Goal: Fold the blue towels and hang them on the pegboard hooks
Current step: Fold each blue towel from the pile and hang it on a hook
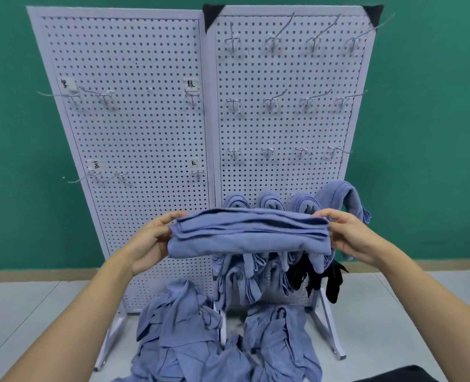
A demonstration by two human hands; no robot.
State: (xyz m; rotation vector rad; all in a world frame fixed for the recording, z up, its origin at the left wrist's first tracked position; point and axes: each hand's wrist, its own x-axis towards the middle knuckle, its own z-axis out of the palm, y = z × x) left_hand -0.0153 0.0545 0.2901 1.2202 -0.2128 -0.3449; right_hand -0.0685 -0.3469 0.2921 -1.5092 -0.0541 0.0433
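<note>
A folded blue towel (250, 234) is stretched level between my hands in front of the white pegboard (283, 128). My left hand (152, 241) grips its left end and my right hand (352, 235) grips its right end. Behind it, several folded blue towels (335, 197) hang on the lowest hooks of the right panel. Black cloth (322, 277) hangs among them. A heap of loose blue towels (214, 343) lies on the floor at the foot of the boards.
The left pegboard panel (134, 133) carries a few bare hooks and paper labels. Rows of bare metal hooks (272, 100) stick out of the right panel's upper part. A green wall stands behind. White metal feet (330, 334) reach forward over the grey floor.
</note>
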